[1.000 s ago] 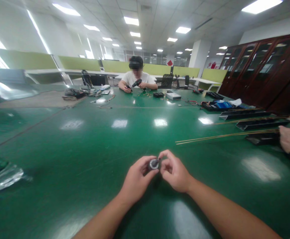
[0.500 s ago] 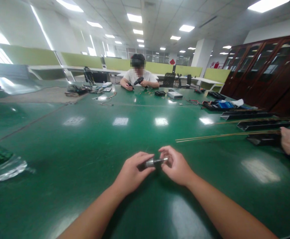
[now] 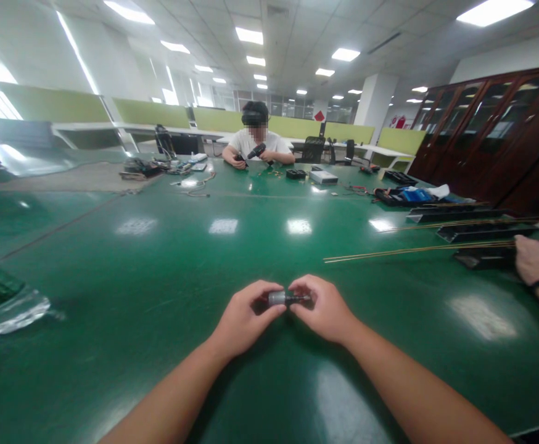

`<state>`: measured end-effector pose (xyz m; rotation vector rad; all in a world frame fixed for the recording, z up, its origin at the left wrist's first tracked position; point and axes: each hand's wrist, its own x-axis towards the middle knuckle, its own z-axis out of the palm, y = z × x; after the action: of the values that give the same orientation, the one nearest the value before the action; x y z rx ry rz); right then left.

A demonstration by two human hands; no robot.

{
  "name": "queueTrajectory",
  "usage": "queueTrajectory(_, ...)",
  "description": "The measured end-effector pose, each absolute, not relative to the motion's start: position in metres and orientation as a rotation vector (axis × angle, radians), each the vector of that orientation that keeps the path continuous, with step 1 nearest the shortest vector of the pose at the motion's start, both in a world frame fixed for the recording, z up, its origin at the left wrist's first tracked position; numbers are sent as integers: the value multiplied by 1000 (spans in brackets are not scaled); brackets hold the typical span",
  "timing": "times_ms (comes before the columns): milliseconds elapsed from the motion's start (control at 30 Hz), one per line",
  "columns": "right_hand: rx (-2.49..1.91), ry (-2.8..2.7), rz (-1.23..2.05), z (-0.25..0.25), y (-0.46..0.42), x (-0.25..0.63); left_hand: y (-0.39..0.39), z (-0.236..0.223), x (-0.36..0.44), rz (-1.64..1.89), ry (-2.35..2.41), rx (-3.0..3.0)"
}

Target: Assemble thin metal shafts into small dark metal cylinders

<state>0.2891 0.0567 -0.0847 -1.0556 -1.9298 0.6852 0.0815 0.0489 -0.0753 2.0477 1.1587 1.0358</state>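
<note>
A small silver-and-black cylinder (image 3: 277, 298) with a thinner dark shaft lies level between my two hands, just over the green table (image 3: 181, 246). Its exact kind is too small to make out. My left hand (image 3: 242, 314) is closed round the thick silver end, thumb below and fingers above. Curled about the thin end is my right hand (image 3: 325, 308), its thumb and fingertips at the shaft. The far tip is partly hidden inside the right fingers.
Long thin brass-coloured rods (image 3: 390, 251) rest across black channels (image 3: 482, 258) at right, beside another person's hand (image 3: 538, 262). A clear plastic bottle (image 3: 15, 308) lies at left. Across the table a person (image 3: 258, 139) holds a dark power tool (image 3: 256, 151).
My right hand has shifted slightly left, and its thumb and fingers have closed in on the shaft. The silver cylinder has turned a little; my left hand keeps its grip.
</note>
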Motion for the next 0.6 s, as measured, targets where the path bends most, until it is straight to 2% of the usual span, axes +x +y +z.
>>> queueTrajectory(600, -1048, -1942, 722, -76, 53, 288, 49, -78, 83, 1025, 1149, 2044)
